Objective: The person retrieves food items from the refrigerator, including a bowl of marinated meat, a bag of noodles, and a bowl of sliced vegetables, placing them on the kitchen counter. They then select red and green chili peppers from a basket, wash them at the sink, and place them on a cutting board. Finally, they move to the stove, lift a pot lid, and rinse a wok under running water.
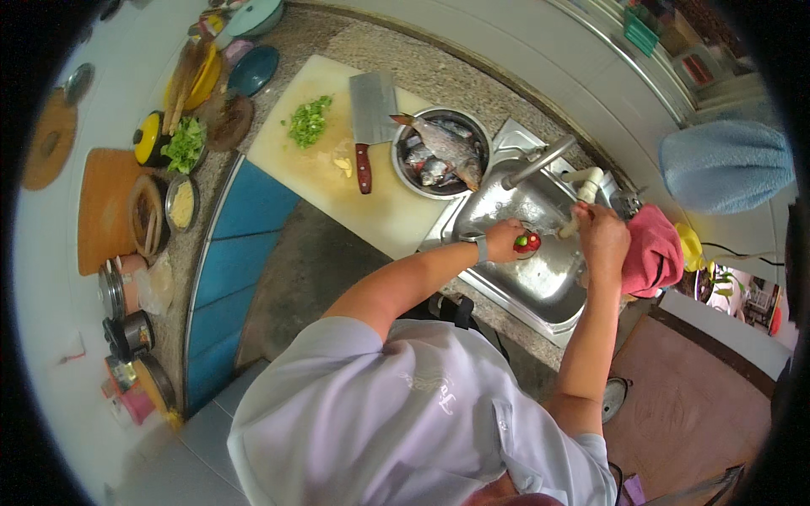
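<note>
My left hand (504, 240), with a band at the wrist, is over the stainless steel sink (550, 278). It holds red and green peppers (527, 243); a thin dark rim shows around them, perhaps a small dish. My right hand (601, 231) is at the sink's right side, fingers bent against the lower end of a white plastic pipe (590, 185). Whether those fingers grip anything is hidden. Just left of them a pale hose-like end (567, 229) points down into the sink. The metal faucet (538, 162) reaches over the basin from behind.
Left of the sink, a steel bowl of fish (443, 152) stands partly on a white cutting board (316, 183). A cleaver (372, 114), chopped greens (309, 121) and pale slices (342, 166) lie on that board. A red cloth (652, 253) hangs beside my right hand.
</note>
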